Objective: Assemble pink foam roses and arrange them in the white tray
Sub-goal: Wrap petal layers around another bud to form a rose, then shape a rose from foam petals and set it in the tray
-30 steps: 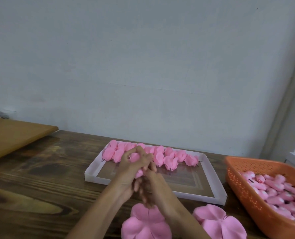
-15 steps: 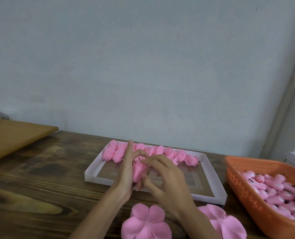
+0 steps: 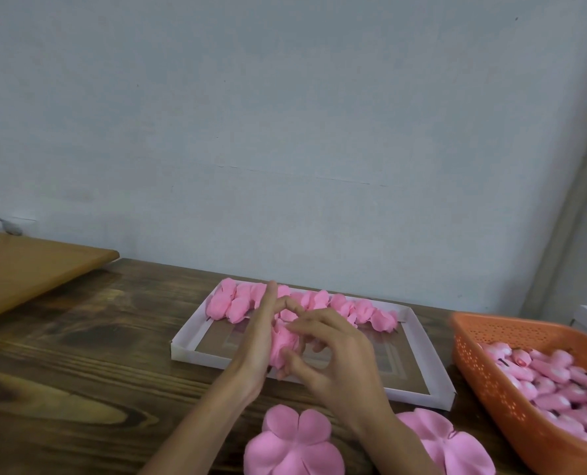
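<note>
Since a second ago the right hand (image 3: 340,358) has come up from under the left hand (image 3: 254,351) and now arches over the work; over the last half second both have barely shifted.

The small pink foam rose (image 3: 283,342) sits between the two hands, above the near part of the shallow white cardboard tray (image 3: 196,355). Its long axis runs roughly upright, leaning away from the person towards the wall. I cannot tell which end is the bloom. Its surface looks soft, matte and crumpled into folds.

The left hand lies flat along the rose's left side, one finger straight and pointing up and away, another hooked over the top. The right hand pinches the rose, thumb low and fingertips higher, the other fingers loosely fanned.

Along the tray's far edge lies a row of finished pink roses (image 3: 350,308), lumpy and overlapping. Two flat pink foam petal blanks (image 3: 294,447), round-lobed and smooth, rest on the dark grained wooden table (image 3: 90,389) near the person. On the right stands an orange perforated plastic basket (image 3: 484,371) full of small pink buds (image 3: 556,382).
</note>
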Action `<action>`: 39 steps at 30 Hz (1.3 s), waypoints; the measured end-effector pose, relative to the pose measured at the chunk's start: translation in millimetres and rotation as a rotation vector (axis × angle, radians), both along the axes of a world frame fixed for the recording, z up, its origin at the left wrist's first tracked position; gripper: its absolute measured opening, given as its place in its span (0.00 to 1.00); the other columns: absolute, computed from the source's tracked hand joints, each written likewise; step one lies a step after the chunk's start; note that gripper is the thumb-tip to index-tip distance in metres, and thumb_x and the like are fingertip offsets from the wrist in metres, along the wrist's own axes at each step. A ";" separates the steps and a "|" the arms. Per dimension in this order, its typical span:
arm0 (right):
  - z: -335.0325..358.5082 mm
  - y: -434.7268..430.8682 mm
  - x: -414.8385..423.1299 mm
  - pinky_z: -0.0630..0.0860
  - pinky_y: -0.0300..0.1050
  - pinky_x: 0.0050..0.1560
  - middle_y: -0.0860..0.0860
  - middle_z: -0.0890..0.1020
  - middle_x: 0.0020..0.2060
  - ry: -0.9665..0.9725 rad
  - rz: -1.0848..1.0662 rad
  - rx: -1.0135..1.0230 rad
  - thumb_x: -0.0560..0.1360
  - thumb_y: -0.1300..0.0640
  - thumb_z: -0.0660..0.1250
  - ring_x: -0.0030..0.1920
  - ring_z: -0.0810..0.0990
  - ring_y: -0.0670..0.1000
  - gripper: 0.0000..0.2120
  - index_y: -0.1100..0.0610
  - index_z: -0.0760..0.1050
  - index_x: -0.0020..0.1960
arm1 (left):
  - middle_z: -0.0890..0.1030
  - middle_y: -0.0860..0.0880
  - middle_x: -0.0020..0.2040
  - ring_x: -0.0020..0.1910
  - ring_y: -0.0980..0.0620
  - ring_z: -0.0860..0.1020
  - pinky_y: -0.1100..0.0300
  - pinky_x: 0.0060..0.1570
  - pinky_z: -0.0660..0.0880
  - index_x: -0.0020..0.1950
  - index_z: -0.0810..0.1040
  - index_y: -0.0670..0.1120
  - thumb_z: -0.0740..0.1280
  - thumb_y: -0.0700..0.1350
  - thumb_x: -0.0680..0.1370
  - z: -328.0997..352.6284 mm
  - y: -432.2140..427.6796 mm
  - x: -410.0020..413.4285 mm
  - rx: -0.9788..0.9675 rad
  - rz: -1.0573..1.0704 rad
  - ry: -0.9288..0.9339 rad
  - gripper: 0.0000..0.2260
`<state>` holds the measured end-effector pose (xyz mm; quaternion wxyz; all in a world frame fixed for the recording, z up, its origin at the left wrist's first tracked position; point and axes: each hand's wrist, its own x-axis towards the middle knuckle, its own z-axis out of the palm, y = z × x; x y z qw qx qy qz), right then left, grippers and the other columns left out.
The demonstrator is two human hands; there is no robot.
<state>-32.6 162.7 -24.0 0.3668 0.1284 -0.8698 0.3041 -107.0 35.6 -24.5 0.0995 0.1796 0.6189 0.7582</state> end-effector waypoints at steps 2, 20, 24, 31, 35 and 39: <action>0.2 -2.5 0.4 0.74 0.30 0.49 0.38 0.81 0.55 -0.005 -0.001 0.031 0.71 0.47 0.73 0.49 0.79 0.37 0.14 0.46 0.85 0.56 | 0.83 0.48 0.35 0.28 0.55 0.80 0.64 0.22 0.69 0.44 0.80 0.49 0.56 0.79 0.74 -1.1 -0.3 0.0 0.006 -0.006 -0.001 0.34; 3.3 6.4 -8.0 0.76 0.35 0.51 0.38 0.84 0.49 -0.325 0.168 -0.110 0.73 0.53 0.76 0.53 0.82 0.40 0.12 0.42 0.76 0.50 | 0.88 0.50 0.45 0.37 0.49 0.86 0.55 0.33 0.78 0.58 0.81 0.63 0.54 0.88 0.59 -9.9 16.6 6.4 0.077 0.084 -0.049 0.41; 20.4 18.9 -11.8 0.82 0.40 0.42 0.49 0.88 0.43 -0.511 0.226 -0.367 0.72 0.56 0.79 0.41 0.88 0.50 0.10 0.49 0.81 0.50 | 0.88 0.45 0.45 0.43 0.43 0.88 0.43 0.36 0.84 0.58 0.78 0.56 0.53 0.86 0.65 0.6 17.8 8.5 0.123 0.099 -0.186 0.41; 71.0 134.9 -73.6 0.81 0.49 0.45 0.66 0.84 0.45 -1.099 -0.329 -0.194 0.75 0.60 0.76 0.41 0.83 0.58 0.14 0.68 0.80 0.56 | 0.78 0.62 0.51 0.50 0.64 0.76 0.57 0.49 0.72 0.62 0.72 0.61 0.39 0.82 0.70 -5.0 -10.3 -5.3 -0.440 0.410 0.388 0.38; 52.6 135.7 -90.8 0.86 0.52 0.44 0.60 0.87 0.42 -1.079 -0.529 0.027 0.72 0.53 0.79 0.40 0.88 0.57 0.20 0.67 0.79 0.52 | 0.78 0.57 0.38 0.38 0.61 0.78 0.70 0.37 0.72 0.50 0.74 0.56 0.53 0.69 0.80 -1.5 -14.8 -9.1 -0.719 0.462 0.609 0.20; 96.2 175.2 -70.9 0.85 0.49 0.41 0.55 0.88 0.40 -0.791 -0.628 0.058 0.72 0.38 0.76 0.33 0.87 0.53 0.23 0.59 0.81 0.49 | 0.79 0.59 0.38 0.38 0.65 0.76 0.71 0.35 0.68 0.42 0.75 0.58 0.70 0.63 0.79 8.3 -25.3 -2.5 -0.971 0.097 0.636 0.12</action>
